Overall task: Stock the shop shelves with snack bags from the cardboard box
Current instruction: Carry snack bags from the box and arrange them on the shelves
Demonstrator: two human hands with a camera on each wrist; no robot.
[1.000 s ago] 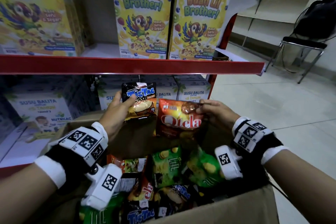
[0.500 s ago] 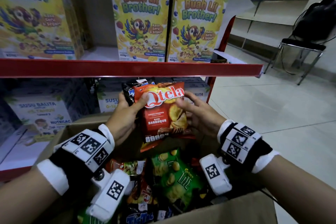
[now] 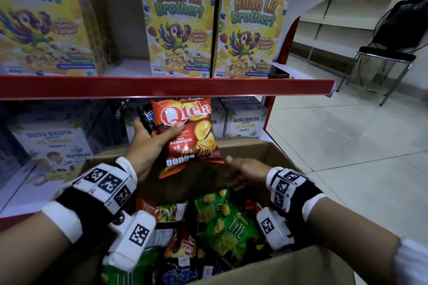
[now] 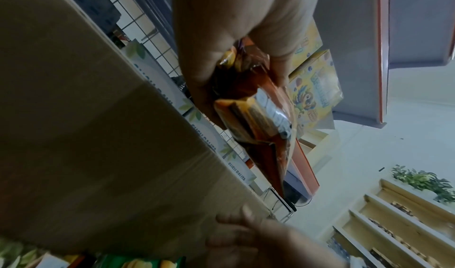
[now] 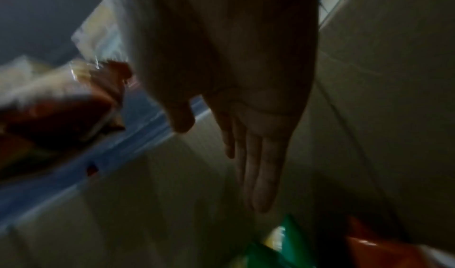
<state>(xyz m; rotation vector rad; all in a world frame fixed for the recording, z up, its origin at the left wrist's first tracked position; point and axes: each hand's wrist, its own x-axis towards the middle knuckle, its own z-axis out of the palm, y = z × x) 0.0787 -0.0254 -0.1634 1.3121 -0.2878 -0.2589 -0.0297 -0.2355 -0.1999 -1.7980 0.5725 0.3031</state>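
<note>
My left hand point(image 3: 152, 139) holds two snack bags stacked upright above the cardboard box point(image 3: 268, 152): a red Qtela bag point(image 3: 187, 132) in front and a black Tic Tac bag point(image 3: 146, 115) behind it, the thumb pressed on the Qtela's front. In the left wrist view the red Qtela bag point(image 4: 258, 116) sits between thumb and fingers. My right hand point(image 3: 240, 173) is lower, inside the box, fingers straight and holding nothing; the right wrist view shows its flat fingers point(image 5: 261, 175) above a green bag point(image 5: 270, 249). The box holds several more bags, among them a green Lite bag point(image 3: 222, 222).
A red-edged shelf point(image 3: 162, 87) runs across just above the bags, with yellow cereal boxes point(image 3: 178, 23) on it. Below it stand white Susu Balita milk boxes point(image 3: 243, 122). A black chair point(image 3: 384, 58) and bare shelves point(image 3: 347, 9) are at the far right across tiled floor.
The right hand passed the Qtela bag to the left hand, which now holds both bags, then let go and dropped down into the box. The bags rose toward the shelf.
</note>
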